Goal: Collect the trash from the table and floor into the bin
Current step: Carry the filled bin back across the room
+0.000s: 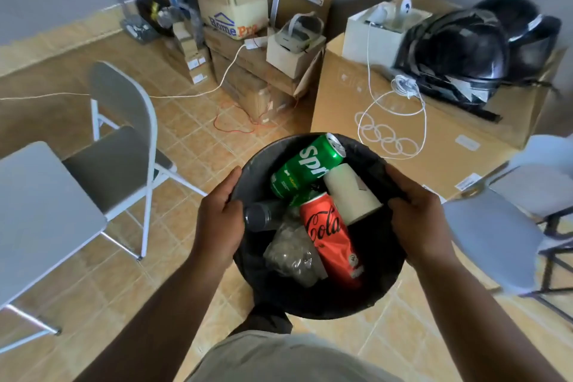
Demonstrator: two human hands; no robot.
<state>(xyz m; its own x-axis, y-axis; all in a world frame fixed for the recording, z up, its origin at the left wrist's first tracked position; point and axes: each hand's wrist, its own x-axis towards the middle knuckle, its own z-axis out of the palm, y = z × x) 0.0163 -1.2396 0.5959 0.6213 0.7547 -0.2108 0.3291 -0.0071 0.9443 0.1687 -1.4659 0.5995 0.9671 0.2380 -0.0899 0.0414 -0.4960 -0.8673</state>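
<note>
I hold a round black bin (pixel 376 285) lined with a black bag, off the floor in front of me. My left hand (pixel 218 220) grips its left rim and my right hand (pixel 420 220) grips its right rim. Inside lie a green Sprite can (pixel 305 166), a red Coca-Cola can (pixel 333 239), a white paper cup (pixel 352 192), a dark plastic bottle (pixel 263 215) and a crumpled clear plastic bag (pixel 290 250).
A grey folding chair (pixel 124 146) stands to the left, beside a white table (pixel 34 214). Another chair (pixel 508 226) is at the right. Cardboard boxes (pixel 403 121), two black helmets (pixel 459 53) and white cables (pixel 390 121) fill the far side on the tiled floor.
</note>
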